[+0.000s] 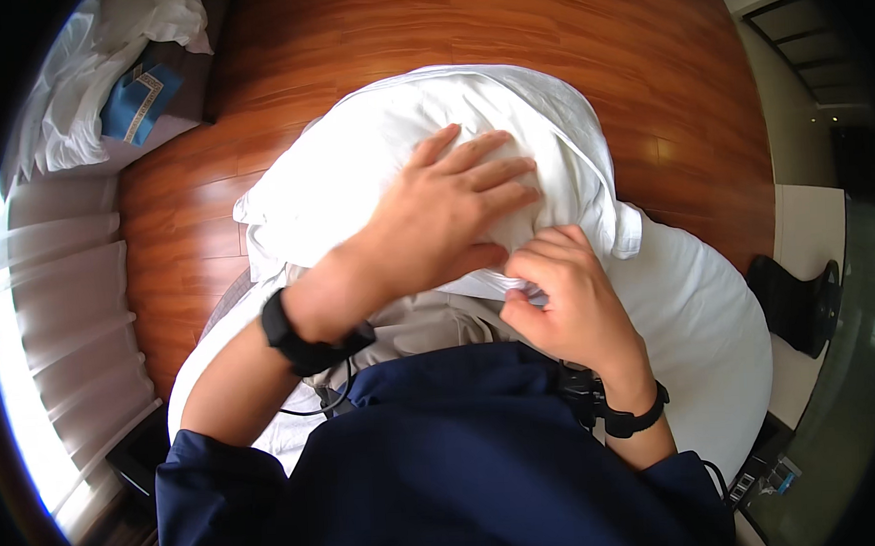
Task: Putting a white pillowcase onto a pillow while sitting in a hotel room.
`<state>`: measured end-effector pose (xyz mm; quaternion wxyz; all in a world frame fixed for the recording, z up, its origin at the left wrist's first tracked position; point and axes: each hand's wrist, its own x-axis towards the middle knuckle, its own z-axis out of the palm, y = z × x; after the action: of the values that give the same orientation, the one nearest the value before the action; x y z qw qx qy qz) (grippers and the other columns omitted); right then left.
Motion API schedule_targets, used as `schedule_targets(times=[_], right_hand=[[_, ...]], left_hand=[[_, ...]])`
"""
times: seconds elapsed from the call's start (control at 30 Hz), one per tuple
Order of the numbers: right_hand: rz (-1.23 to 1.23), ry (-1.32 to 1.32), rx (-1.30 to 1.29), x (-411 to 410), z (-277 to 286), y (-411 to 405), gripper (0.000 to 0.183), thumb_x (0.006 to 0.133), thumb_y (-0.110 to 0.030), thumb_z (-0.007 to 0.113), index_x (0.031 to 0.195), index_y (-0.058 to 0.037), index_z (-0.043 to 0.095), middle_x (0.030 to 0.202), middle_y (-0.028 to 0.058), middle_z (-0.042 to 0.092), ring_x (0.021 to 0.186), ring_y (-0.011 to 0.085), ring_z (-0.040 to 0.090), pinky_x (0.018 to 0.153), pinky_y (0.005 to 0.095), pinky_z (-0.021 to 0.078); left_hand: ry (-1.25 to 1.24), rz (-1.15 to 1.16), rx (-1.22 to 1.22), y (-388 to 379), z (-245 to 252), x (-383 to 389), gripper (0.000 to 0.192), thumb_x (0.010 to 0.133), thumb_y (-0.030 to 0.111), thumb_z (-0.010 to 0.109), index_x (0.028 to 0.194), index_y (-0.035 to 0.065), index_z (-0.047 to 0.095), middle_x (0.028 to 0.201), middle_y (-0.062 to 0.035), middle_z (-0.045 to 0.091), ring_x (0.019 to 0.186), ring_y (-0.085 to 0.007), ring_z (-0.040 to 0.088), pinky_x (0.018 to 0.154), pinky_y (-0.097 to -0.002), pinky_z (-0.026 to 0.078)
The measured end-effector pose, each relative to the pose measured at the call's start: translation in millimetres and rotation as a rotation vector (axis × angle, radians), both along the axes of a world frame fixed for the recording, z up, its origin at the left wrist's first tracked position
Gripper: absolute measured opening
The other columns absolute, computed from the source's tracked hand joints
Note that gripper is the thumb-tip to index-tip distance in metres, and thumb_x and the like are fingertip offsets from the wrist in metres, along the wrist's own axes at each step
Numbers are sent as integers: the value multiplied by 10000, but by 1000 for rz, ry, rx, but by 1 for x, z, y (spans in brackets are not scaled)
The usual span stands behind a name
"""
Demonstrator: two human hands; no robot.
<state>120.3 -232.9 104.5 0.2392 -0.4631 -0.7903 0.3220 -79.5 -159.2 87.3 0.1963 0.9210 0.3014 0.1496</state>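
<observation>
A white pillow in a loose white pillowcase rests across my lap, its case creased on the right and with a folded flap along the far right side. My left hand lies palm down on top of it, fingers spread, holding nothing. Close by on the right, my right hand has its fingers curled over the near edge of the case, pinching the cloth near the thumb. The fingertips of that hand are partly hidden. Both wrists wear black straps with a device.
I sit on a bed with a white sheet. Wooden flooring lies beyond. At the upper left, a grey seat bears white cloth and a blue patterned cloth. A black chair stands right; a curtain hangs left.
</observation>
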Motion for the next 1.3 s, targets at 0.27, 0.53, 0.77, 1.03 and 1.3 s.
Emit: schedule_targets(times=[0.27,0.53,0.77,1.03,1.3], right_hand=[[-20,50,-61,14,0,-1,88,779,-71,741,828,-20,688,705,110,637,706,286,593,836,363,447],[112,-150,-116,20,31,-7,166,767,-130,768,852,-4,701,741,134,652,754,318,610,843,385,456],[124,-307,-266,6,29,0,182,818,-147,755,942,-13,750,752,157,705,699,341,650,824,381,469],[25,-205,-199,9,27,-15,88,794,-74,714,835,1,696,814,170,678,827,357,633,862,428,481],[184,-517,-315,-13,40,-15,248,895,-237,712,945,5,694,743,199,668,731,409,650,732,479,505]], left_hand=[[-147,450,-492,52,-7,-152,1192,680,621,892,1548,-25,392,1488,-295,505,1419,-404,471,1161,-501,398],[-14,518,-390,-12,5,-103,1038,798,600,792,1525,-31,406,1340,-344,591,1204,-455,632,1013,-456,495],[113,526,-303,-11,6,-94,1027,805,625,779,1513,-25,415,1390,-356,547,1210,-477,621,989,-483,510],[-12,289,-210,-2,45,-92,1108,626,628,887,1525,111,498,1637,-249,328,1470,-432,404,1155,-513,391],[72,346,-60,-13,54,-50,978,638,535,897,1503,259,535,1557,-181,474,1376,-415,502,1095,-505,465]])
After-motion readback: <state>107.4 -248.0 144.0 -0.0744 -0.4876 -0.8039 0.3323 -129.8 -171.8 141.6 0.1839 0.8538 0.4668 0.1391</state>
